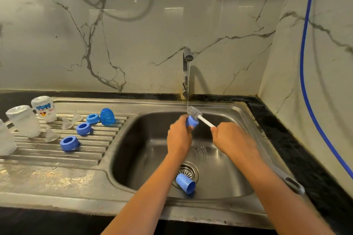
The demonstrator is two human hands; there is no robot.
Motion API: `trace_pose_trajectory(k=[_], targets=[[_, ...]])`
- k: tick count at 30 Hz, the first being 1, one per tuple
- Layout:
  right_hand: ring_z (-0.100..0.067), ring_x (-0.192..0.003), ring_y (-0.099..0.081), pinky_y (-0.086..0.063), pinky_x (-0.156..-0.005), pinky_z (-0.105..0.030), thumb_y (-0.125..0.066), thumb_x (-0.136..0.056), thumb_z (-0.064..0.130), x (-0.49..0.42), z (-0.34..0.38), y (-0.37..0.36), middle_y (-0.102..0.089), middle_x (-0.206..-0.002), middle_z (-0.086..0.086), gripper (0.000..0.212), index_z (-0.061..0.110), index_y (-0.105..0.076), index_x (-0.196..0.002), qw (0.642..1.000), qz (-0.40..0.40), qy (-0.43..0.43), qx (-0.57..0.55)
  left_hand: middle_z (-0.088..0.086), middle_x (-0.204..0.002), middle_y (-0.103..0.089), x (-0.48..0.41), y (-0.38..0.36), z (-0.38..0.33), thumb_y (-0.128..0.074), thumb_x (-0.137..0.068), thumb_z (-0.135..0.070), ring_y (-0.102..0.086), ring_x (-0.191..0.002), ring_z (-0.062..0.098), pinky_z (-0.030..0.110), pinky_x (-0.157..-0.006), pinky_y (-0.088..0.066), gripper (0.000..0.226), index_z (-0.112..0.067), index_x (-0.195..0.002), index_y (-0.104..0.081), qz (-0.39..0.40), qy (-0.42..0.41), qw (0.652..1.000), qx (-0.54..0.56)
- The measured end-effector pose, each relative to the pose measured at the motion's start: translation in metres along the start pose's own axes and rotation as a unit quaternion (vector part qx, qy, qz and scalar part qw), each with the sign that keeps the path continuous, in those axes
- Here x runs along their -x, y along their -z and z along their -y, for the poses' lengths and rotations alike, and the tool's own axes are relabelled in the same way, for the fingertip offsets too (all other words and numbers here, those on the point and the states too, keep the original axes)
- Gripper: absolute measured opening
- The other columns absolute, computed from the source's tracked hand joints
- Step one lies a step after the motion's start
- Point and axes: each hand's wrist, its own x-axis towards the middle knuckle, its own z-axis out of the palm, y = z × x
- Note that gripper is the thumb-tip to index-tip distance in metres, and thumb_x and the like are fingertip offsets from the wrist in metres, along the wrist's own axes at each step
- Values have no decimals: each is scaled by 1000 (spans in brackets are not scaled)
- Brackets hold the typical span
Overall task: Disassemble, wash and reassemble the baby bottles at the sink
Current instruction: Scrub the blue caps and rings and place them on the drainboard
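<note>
Blue plastic cap (192, 121) meets bristly grey brush (194, 112) under water.

basin floor open around both hands; blue cap (185, 183) lies on the drain; tap (186, 74) stands behind.

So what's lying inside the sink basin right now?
A blue cap lies on its side over the drain strainer, hiding part of it. The left arm covers the strainer's left edge.

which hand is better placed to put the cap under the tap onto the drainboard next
Left: the left hand grips the blue cap, and the drainboard lies on its side. The right hand holds the brush.
</note>
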Motion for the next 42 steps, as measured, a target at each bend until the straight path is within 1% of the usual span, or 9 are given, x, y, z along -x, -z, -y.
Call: trace_pose_trajectory(k=[2, 8, 13, 20, 25, 28, 33, 39, 42], targets=[[-23, -78, -57, -42, -66, -31, -37, -101, 38, -2, -1, -3, -54, -81, -2, 36, 13, -63, -108, 1000, 10, -3, -1, 7, -114, -65, 11, -3, 0, -59, -92, -14, -62, -103, 24, 39, -89, -52, 37, -17, -129, -54, 0, 4, 1000, -12], [-17, -64, -50, -37, -55, -29, -38, -100, 37, 6, 3, 0, -48, -72, 1, 29, 18, -54, -88, 998, 44, 43, 12, 12, -118, -63, -2, 16, -2, -54, -94, -10, -60, -106, 29, 35, -78, -46, 34, -13, -128, -56, -76, 131, 988, -7], [-19, -66, -51, -37, -56, -29, -38, -100, 37, 7, 5, -3, -48, -71, 1, 29, 17, -53, -86, 998, 46, 37, 4, 8, -114, -65, 14, 5, 3, -58, -92, -12, -62, -101, 26, 35, -82, -50, 33, -14, -125, -58, -16, 84, 996, 4], [-15, -60, -48, -36, -52, -28, -37, -99, 42, 5, 6, -6, -51, -72, 0, 34, 19, -51, -78, 994, 85, 61, 22, 7, -114, -66, 7, 20, 20, -62, -91, -13, -62, -102, 25, 34, -82, -49, 31, -14, -122, -62, -70, 140, 987, 39], [-17, -65, -52, -37, -55, -29, -36, -100, 40, 3, 7, -15, -50, -72, 1, 34, 17, -57, -88, 999, 35, 32, -15, 5, -117, -67, 7, 13, 17, -64, -90, -14, -63, -103, 20, 31, -89, -50, 38, -14, -127, -58, -14, 49, 998, 30], [-19, -65, -51, -38, -57, -30, -35, -100, 40, -2, 4, -16, -48, -69, 2, 35, 16, -59, -90, 999, 18, 21, -27, 5, -117, -66, 8, 8, 11, -62, -92, -13, -62, -104, 21, 31, -88, -49, 38, -15, -130, -56, -18, 33, 999, 26], [-15, -57, -48, -36, -51, -28, -37, -99, 39, -3, 1, -13, -52, -69, 0, 36, 19, -47, -72, 998, 60, 33, 12, 7, -117, -65, 2, 11, 18, -60, -92, -9, -61, -103, 21, 27, -82, -47, 34, -13, -126, -60, -100, 109, 985, 92], [-20, -66, -52, -39, -57, -30, -36, -100, 36, -5, -4, -12, -48, -70, 0, 33, 13, -60, -94, 1000, 12, 13, -4, 0, -111, -66, 0, 3, 17, -62, -90, -9, -57, -93, 9, 18, -82, -43, 36, -15, -126, -60, -22, 25, 995, 90], [-17, -60, -50, -38, -54, -29, -35, -99, 37, -11, -4, -16, -50, -69, -1, 36, 13, -58, -88, 999, 26, 12, -27, 2, -103, -67, -6, 1, 19, -59, -92, -14, -59, -89, 12, 18, -74, -43, 24, -13, -116, -65, -52, 71, 988, 129]])
